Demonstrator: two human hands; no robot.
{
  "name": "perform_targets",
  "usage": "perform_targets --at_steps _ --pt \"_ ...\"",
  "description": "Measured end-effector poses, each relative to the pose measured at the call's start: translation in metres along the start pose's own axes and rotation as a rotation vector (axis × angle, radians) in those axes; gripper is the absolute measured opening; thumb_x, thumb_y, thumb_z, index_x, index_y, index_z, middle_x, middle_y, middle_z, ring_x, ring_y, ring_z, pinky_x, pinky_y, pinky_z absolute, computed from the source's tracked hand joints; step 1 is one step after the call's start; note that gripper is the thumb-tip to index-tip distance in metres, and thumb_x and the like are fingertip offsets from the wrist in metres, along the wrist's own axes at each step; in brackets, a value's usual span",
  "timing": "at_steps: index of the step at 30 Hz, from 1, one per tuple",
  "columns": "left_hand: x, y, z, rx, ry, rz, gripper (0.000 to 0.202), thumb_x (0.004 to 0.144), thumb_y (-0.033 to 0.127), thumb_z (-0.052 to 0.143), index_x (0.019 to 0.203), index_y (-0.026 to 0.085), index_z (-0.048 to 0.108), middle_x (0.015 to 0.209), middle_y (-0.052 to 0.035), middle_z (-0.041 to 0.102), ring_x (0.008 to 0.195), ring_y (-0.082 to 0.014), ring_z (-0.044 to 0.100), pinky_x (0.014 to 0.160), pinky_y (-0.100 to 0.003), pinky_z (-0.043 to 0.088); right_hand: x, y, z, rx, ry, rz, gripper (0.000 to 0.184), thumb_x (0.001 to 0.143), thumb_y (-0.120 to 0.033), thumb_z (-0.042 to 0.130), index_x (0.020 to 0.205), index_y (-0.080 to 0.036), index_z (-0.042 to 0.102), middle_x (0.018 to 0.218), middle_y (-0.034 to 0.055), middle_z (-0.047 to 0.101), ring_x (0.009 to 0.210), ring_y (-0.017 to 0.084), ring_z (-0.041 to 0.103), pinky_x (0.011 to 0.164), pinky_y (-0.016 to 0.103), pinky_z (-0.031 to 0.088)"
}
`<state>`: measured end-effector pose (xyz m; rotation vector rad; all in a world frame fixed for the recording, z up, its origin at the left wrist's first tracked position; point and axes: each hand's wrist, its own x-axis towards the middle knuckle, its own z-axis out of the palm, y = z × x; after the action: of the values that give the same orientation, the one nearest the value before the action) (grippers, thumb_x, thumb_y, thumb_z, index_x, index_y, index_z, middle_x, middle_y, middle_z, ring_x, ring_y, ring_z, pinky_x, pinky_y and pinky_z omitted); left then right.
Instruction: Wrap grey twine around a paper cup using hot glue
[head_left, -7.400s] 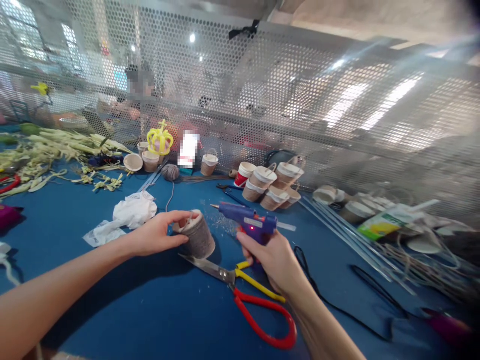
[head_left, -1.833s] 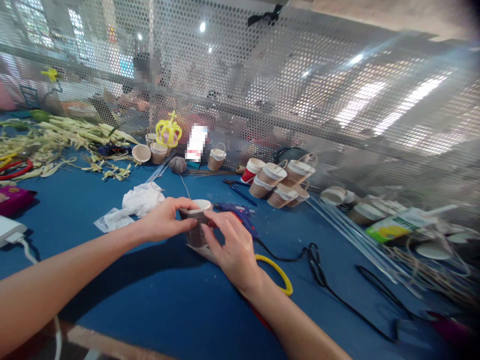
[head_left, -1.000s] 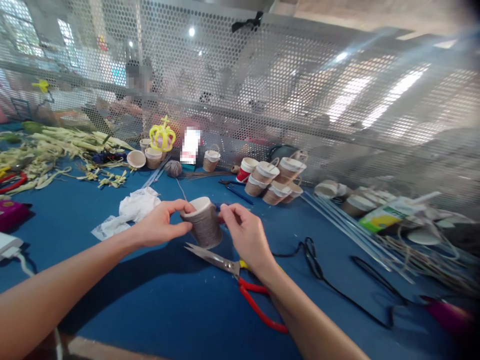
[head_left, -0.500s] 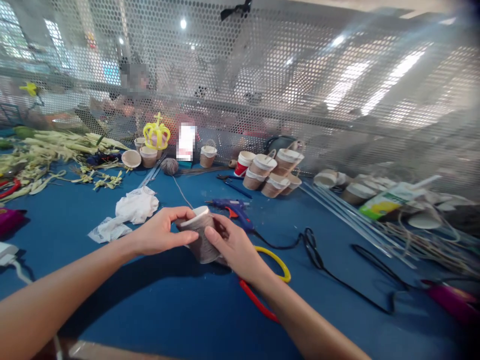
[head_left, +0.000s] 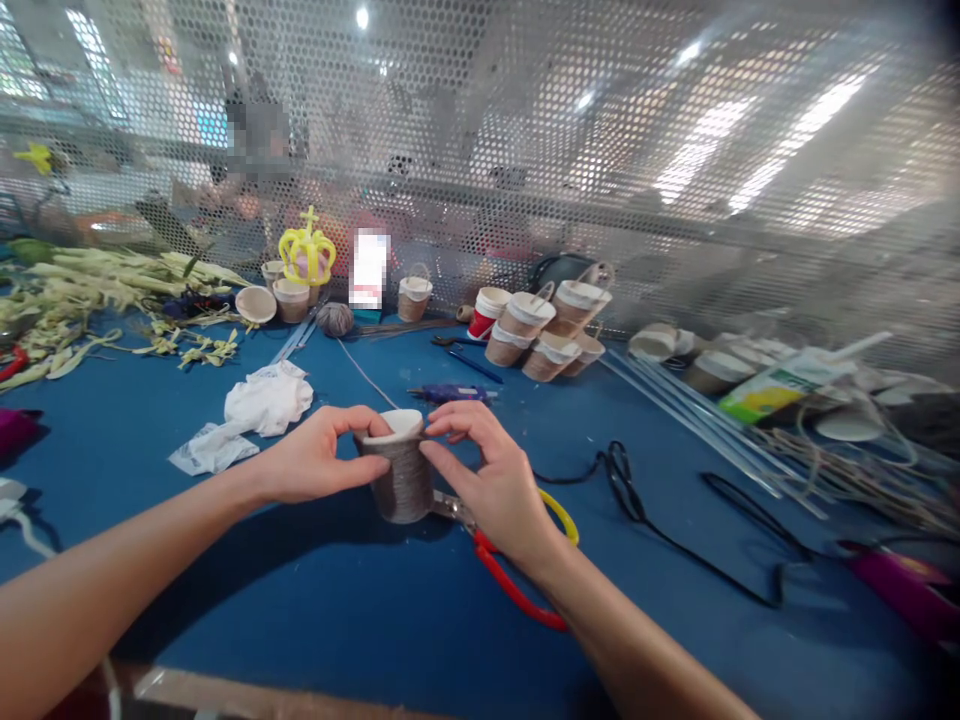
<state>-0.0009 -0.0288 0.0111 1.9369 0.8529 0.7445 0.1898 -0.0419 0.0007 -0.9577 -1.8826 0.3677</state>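
A paper cup wrapped in brown twine (head_left: 401,472) stands upside down on the blue table (head_left: 315,610). My left hand (head_left: 315,462) grips its left side with thumb and fingers closed round it. My right hand (head_left: 491,478) pinches the cup's upper right edge, fingers curled. Scissors with red and yellow handles (head_left: 525,560) lie under my right hand. A blue glue gun (head_left: 448,393) lies just behind the cup, with its black cord (head_left: 675,545) trailing right.
Several twine-wrapped cups (head_left: 544,335) are piled at the back by the perforated metal screen (head_left: 570,150). A ball of twine (head_left: 334,318), a yellow crown (head_left: 306,255), a crumpled white bag (head_left: 259,405), pale leaf strips (head_left: 97,295) and clear glue sticks (head_left: 675,410) lie around. A person sits behind the screen.
Seven seconds ago my right hand held the glue gun; it now lies on the table. Both hands have since turned and pressed the cup, which now stands upright on its rim.
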Motion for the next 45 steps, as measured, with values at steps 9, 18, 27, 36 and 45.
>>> perform_targets --at_steps 9,18,27,36,45 --pt "-0.001 0.001 -0.003 -0.009 -0.038 0.063 0.008 0.075 0.021 0.052 0.072 0.013 0.054 0.088 -0.0060 0.061 0.086 -0.0181 0.055 0.078 -0.029 0.041 0.000 -0.004 -0.004 -0.118 -0.036 -0.153 0.010 0.080 -0.010 0.047 0.077 -0.020 0.047 0.084 0.0048 0.055 0.083 0.015 0.052 0.075 0.034 0.045" --pt "-0.001 0.000 -0.004 -0.023 -0.047 0.085 0.010 0.076 0.021 0.051 0.073 0.012 0.054 0.088 -0.0063 0.060 0.087 -0.0187 0.055 0.080 -0.031 0.040 -0.002 -0.004 -0.008 -0.262 -0.017 -0.173 0.011 0.077 -0.008 0.049 0.077 -0.018 0.048 0.069 0.0003 0.055 0.064 0.011 0.052 0.061 0.024 0.044" --pt "0.000 -0.003 -0.006 -0.068 -0.050 0.084 0.011 0.076 0.022 0.052 0.079 0.012 0.055 0.092 -0.0076 0.059 0.089 -0.0198 0.054 0.079 -0.030 0.040 0.000 -0.005 -0.011 -0.273 -0.057 -0.188 0.010 0.079 -0.009 0.049 0.082 -0.017 0.054 0.072 0.0025 0.058 0.069 0.013 0.054 0.062 0.026 0.045" --pt "0.000 -0.001 -0.005 -0.071 -0.060 0.076 0.010 0.076 0.020 0.051 0.079 0.012 0.055 0.093 -0.0081 0.059 0.089 -0.0197 0.054 0.080 -0.031 0.040 -0.001 -0.003 -0.010 -0.289 -0.089 -0.197 0.011 0.080 -0.009 0.047 0.082 -0.017 0.055 0.076 0.0044 0.059 0.072 0.014 0.055 0.064 0.027 0.046" --pt "-0.001 -0.002 -0.004 -0.087 -0.074 0.079 0.008 0.075 0.020 0.053 0.074 0.012 0.054 0.094 -0.0074 0.058 0.091 -0.0186 0.053 0.082 -0.029 0.039 0.000 0.000 -0.007 -0.281 -0.091 -0.166 0.014 0.078 -0.008 0.047 0.087 -0.018 0.052 0.083 0.0056 0.058 0.079 0.016 0.054 0.070 0.031 0.047"
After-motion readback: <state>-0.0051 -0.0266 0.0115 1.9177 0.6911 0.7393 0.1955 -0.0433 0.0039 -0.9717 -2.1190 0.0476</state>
